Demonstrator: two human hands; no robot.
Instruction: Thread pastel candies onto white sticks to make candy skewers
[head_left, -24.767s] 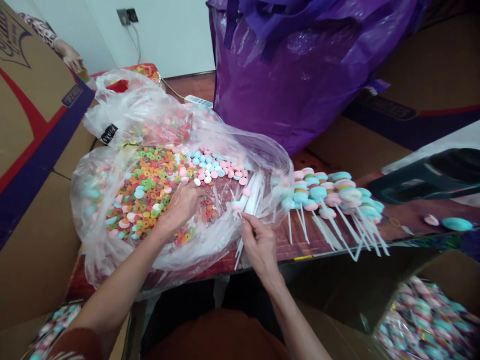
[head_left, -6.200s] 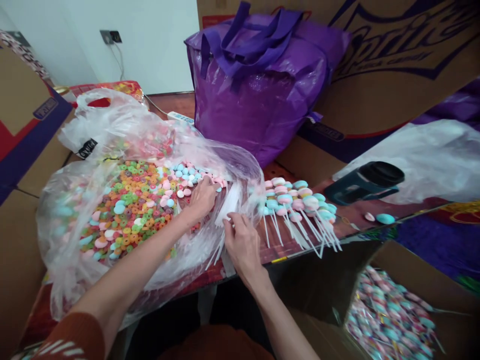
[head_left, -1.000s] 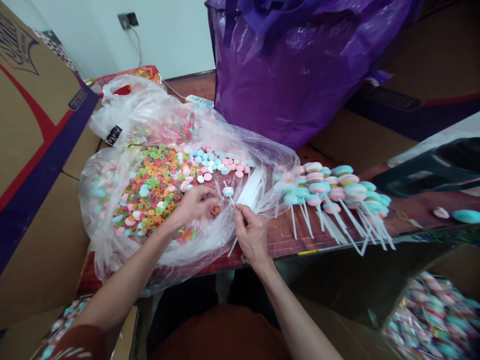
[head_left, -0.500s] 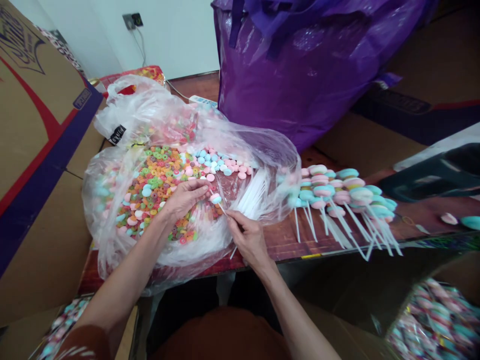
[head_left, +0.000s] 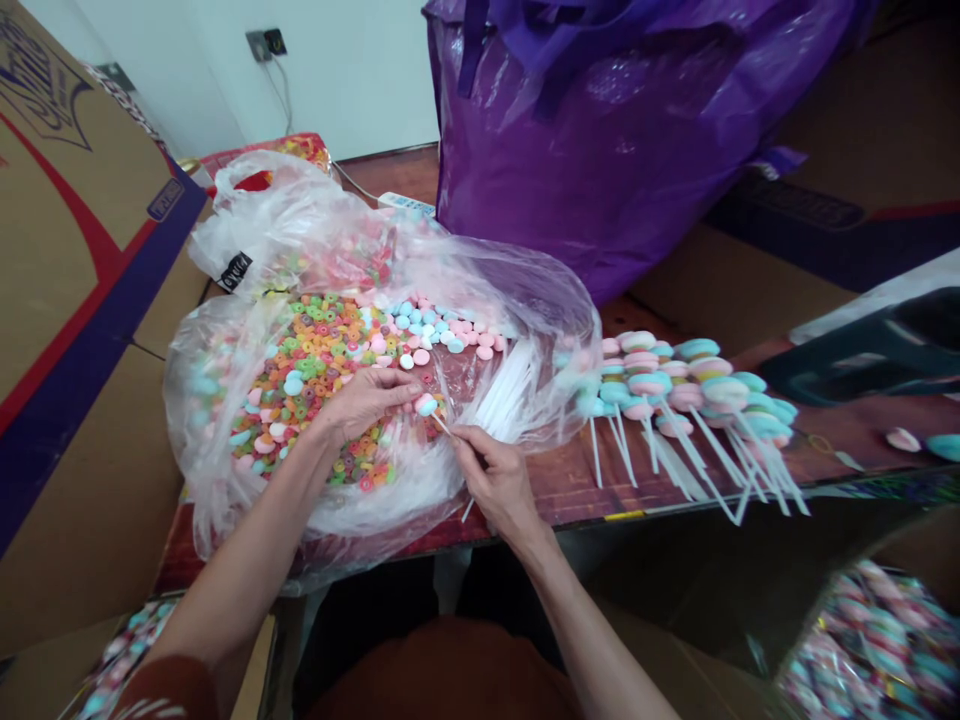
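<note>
My right hand [head_left: 499,480] is closed on a thin white stick [head_left: 441,424], pinching it between thumb and fingertips. A small blue, white and pink candy [head_left: 426,405] sits at the stick's upper end. My left hand [head_left: 367,402] has its thumb and fingers closed at the candy's upper left side; whatever lies between the fingertips is too small to make out. Beneath both hands spreads an open clear plastic bag [head_left: 330,515] with colourful gummy rings [head_left: 311,335] and round pink, blue and white candies [head_left: 442,328]. A bundle of white sticks [head_left: 504,395] lies right of my hands.
Several pink-and-blue candy lollipops [head_left: 682,385] lie on the wooden table [head_left: 577,495] at right. A purple bag [head_left: 585,150] stands behind. Cardboard boxes [head_left: 75,400] flank the table. Wrapped candies [head_left: 877,640] fill a container at lower right. A dark green object [head_left: 870,350] stands at right.
My left fingertips have come down slightly, closer to the candy on the stick. The candy has shifted a little left and down; my right hand stays nearly still on the stick.
</note>
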